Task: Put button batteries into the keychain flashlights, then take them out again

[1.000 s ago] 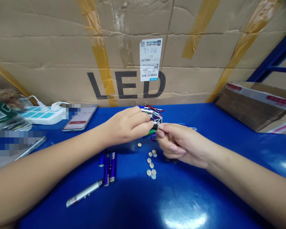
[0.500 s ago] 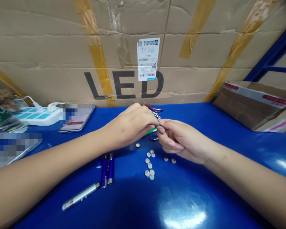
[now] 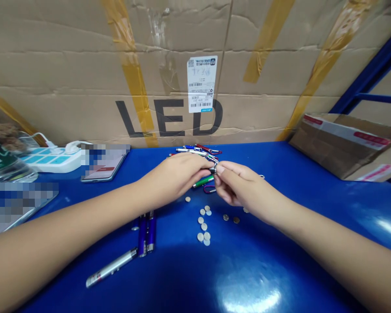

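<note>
My left hand is closed, reaching in over the table with its fingers pinched. Facing it, my right hand is closed too, thumb against forefinger. Between the fingertips of both sits a small dark piece with a silvery end; most of it is hidden by fingers. Just below and behind the hands lie a green penlight and a purple carabiner clip. Several button cells are scattered on the blue table in front, two more below my right hand.
Blue penlights and a silver one lie front left. Behind my hands is a pile of penlights with clips. A phone and power strip stand left, a cardboard box right. A large carton closes the back.
My left hand has flattened and lowered slightly, uncovering more of the penlight pile. The right fingers have curled in and turned, and the dark piece between the hands now shows more.
</note>
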Motion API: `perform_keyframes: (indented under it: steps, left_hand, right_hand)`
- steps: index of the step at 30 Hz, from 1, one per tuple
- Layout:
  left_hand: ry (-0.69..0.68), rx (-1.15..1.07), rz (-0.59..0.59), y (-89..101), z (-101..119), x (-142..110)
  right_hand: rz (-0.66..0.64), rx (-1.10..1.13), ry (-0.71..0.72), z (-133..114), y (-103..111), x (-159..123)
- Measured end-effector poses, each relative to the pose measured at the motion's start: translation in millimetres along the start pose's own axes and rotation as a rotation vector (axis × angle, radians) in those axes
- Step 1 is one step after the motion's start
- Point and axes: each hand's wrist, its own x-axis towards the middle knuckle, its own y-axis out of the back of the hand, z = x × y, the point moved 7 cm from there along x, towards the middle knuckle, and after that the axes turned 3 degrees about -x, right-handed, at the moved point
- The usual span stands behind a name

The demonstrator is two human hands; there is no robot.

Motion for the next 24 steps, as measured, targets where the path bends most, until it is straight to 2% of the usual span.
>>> perform_keyframes:
  steps: [2,5,10,12,17,24]
  left_hand:
    - [-0.178,0.119,0.048,2.9,8,-3]
    - [-0.414,0.287,0.041,2.8,20,-9]
    - [-0.581,0.407,0.115,6.4,30,-14]
    - [-0.548,0.362,0.119,3.9,27,-13]
    - [-0.238,0.095,0.146,-3.0,8,-9]
    - [-0.006,-0.059,0.139,-2.3,3,-5]
  right_hand:
    - [-0.033,0.127,-0.076,3,-5,-1]
    - [-0.102,0.351,-0.201,7,-14,-2]
    - [-0.187,0.425,-0.302,8,-19,-3]
    - [-0.162,0.335,-0.298,8,-14,-2]
    - [-0.039,-0.063,-0.111,0,3,3]
    - [-0.029,-0.082,-0.112,-1,0,1]
